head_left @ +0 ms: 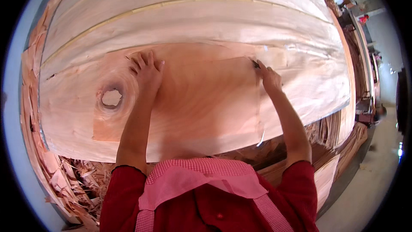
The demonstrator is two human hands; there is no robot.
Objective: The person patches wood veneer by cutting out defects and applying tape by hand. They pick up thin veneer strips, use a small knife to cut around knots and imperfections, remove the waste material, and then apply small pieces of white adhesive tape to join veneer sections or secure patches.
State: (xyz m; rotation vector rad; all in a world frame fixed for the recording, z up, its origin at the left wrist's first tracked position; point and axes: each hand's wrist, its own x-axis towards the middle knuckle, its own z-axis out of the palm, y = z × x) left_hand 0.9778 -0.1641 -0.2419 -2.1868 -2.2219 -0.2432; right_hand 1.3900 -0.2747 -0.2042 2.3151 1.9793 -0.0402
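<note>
A reddish wood veneer sheet (pixel 206 99) lies on top of a larger, paler veneer sheet (pixel 309 77). Toward its left end is a ragged knot hole (pixel 112 98) with a dark ring, and pale wood shows through it. My left hand (pixel 147 72) rests on the reddish sheet right of the hole, fingers spread and flat. At the sheet's far right corner, my right hand (pixel 270 79) is closed around a small dark tool (pixel 256 65); it looks like a knife, though the fingers hide most of it. A thin line runs left across the sheet from the tool.
A yellowish tape strip (pixel 171 3) crosses the pale sheet at the far side. Torn veneer scraps (pixel 81 180) are heaped at the lower left and along the left edge. Stacked veneer (pixel 326 133) sits below the right edge. Farther right is a pale floor (pixel 373 167).
</note>
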